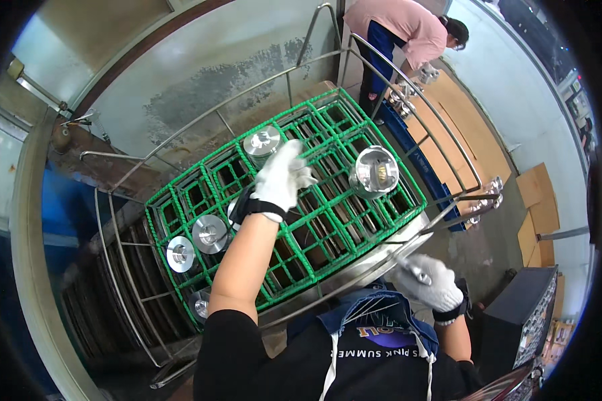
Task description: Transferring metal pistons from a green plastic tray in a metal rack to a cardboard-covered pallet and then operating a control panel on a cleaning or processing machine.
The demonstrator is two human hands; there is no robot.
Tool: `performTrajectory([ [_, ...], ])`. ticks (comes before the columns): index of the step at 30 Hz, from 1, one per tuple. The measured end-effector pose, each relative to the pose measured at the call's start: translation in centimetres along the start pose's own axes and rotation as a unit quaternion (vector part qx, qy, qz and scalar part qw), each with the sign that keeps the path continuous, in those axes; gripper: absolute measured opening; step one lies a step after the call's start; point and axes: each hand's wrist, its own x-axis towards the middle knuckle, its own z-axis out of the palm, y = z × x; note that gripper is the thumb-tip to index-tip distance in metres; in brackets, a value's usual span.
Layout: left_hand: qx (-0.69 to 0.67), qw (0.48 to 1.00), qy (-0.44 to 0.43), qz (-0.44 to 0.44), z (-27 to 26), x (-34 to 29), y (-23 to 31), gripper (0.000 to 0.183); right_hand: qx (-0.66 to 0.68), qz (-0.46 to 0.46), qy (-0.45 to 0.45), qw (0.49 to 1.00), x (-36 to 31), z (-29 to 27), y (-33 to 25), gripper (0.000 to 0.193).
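My left hand (281,179), in a white glove, is over the green-coated wire rack (314,230), beside a silver piston (261,141). Its fingers are apart, and I see nothing held in them. A larger piston (376,171) stands in the right part of the rack. Toward the left are another piston (209,234), a smaller-looking round metal part (180,254) and a partly hidden one (199,305). My right hand (427,282), also gloved, is closed outside the rack's near right corner. A small grey metal tool shows in its grip; its exact kind is unclear.
A metal guard rail (221,120) surrounds the rack. Beyond it, at the far right, another person (405,27) bends over metal parts by a blue crate (415,150) and cardboard (461,123). A dark box (518,321) stands at the near right.
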Motion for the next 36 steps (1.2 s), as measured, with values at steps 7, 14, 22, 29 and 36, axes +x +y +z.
performTrajectory([
  [7,-0.204,0.972,0.109,-0.032,-7.0,11.3,-2.2,0.055,0.078,0.053,0.018,0.995,0.9,-0.4,1.9,0.029],
  [14,-0.119,0.98,0.16,-0.02,-10.6,19.7,-4.7,0.048,0.049,0.008,0.03,0.998,1.7,1.0,-1.0,0.028],
  [22,-0.087,0.988,0.122,-0.042,-5.4,15.2,-3.5,0.059,0.046,-0.015,0.02,0.999,2.2,0.7,0.4,0.024],
  [29,-0.122,0.984,0.131,0.02,-7.1,10.6,-0.4,0.032,0.044,-0.132,0.072,0.988,3.1,2.0,1.9,0.023],
  [36,-0.012,0.997,0.069,0.014,-1.6,1.2,-0.1,0.035,0.284,-0.264,-0.083,0.918,4.3,4.0,5.2,0.026],
])
